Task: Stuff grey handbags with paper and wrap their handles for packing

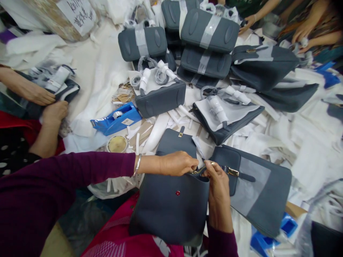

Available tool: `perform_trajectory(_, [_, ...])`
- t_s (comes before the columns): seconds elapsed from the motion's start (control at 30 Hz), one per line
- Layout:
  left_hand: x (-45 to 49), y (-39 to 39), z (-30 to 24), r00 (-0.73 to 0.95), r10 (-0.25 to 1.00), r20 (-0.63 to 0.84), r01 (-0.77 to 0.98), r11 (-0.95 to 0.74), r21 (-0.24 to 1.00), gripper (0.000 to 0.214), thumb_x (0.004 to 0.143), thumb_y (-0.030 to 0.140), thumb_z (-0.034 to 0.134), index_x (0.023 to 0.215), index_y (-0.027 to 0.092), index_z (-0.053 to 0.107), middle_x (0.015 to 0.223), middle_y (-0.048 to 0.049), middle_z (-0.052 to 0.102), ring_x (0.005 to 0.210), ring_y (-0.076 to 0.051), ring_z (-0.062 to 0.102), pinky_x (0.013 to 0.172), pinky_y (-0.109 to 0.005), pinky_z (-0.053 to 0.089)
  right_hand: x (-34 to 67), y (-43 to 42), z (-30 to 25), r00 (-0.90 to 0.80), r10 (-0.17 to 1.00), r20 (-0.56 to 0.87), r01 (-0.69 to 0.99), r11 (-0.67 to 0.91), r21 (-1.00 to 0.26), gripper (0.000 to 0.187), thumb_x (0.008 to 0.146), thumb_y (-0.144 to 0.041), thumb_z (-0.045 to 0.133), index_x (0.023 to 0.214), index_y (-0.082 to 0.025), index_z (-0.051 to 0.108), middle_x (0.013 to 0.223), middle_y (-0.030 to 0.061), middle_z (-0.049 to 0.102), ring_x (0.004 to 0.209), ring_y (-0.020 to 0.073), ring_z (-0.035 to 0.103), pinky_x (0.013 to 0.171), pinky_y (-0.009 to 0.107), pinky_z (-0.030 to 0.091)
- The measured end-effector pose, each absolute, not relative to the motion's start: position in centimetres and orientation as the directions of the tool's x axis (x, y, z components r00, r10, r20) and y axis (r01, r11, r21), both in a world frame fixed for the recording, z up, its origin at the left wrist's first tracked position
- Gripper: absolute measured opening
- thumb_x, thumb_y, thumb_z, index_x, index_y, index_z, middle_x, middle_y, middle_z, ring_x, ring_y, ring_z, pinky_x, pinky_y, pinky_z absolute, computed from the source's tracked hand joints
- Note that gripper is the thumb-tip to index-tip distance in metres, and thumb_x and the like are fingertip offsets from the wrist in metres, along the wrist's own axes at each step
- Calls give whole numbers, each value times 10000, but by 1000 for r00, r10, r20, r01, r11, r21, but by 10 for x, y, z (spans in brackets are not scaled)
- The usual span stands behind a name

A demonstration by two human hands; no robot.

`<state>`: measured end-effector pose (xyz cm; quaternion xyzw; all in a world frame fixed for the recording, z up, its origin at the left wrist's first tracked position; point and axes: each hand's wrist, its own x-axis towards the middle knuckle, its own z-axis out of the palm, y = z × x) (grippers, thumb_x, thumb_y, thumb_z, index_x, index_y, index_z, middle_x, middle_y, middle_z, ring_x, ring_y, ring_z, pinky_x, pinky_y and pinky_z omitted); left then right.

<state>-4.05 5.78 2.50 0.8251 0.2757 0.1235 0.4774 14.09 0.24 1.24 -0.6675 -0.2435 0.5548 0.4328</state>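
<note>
At the far left, a co-worker's hands (55, 112) press down on a grey handbag (65, 93) lying on white packing paper (93, 71), apparently to keep it flat. A blue tape dispenser (115, 119) and a tape roll (117, 144) lie within reach. Beyond them, stacked slate-grey handbags (142, 43) carry clear tape bands, apparently to hold their flaps closed. White paper sleeves (166, 69) wrap the handles of nearby bags, presumably against scuffing.

The person's left hand (178, 163) and right hand (217, 182) are both closed in a pinch grip on the upper edge of a dark grey leather handbag (168, 214), at a gold-coloured fitting (197, 171). This grip appears to hold the bag up, close to the person's body. Just right of it lies a flat grey bag (268, 192) with a pale protective panel. At the upper right, another co-worker's hands (302, 32) reach into loose wrapping.
</note>
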Motion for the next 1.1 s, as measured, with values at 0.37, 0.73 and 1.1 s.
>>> perform_trajectory(0.37, [-38,73,28,867,481,-130,407,-532,743,113,771,79,558,768,190,577,709,-33,662,640,-156,591,545,-235,329,137,-6,7,337,804,-489,-124,-477,-870,230,708,-353,703,685,-205,529,496,-84,448,409,65,335,420,223,242])
perform_trajectory(0.73, [-124,88,25,865,450,-223,426,-425,798,158,788,47,525,782,187,598,775,-8,690,684,-116,608,619,-180,395,166,-10,-10,526,705,-476,-235,-418,-878,270,648,-295,748,648,-181,503,485,-105,435,399,46,315,404,202,226])
perform_trajectory(1.1, [-131,14,0,350,839,-416,324,308,894,258,930,377,412,1033,176,537,913,-40,604,779,-137,577,646,-218,457,163,-25,1,422,692,-585,-183,-567,-803,504,788,-539,596,1145,-183,591,838,20,660,709,156,601,634,257,452])
